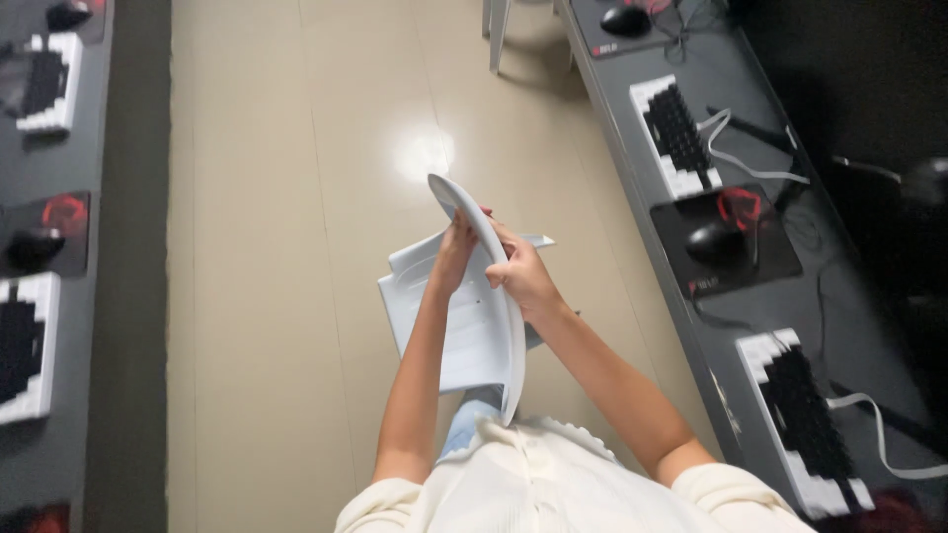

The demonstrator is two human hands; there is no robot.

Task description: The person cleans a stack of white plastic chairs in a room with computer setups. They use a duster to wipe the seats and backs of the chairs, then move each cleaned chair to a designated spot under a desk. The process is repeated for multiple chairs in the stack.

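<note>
Gripping the white plastic chair (464,336) by its curved backrest edge, the left hand (456,259) and right hand (523,279) clasped it from either side, above the tiled floor (276,247).

The white moulded plastic chair (464,316) hides its own legs; the black-and-white keyboard (20,345) is cut by the left edge.

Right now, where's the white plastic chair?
Head view, centre: the white plastic chair stands in the aisle between the desk rows, its backrest gripped by the left hand and right hand.
</note>
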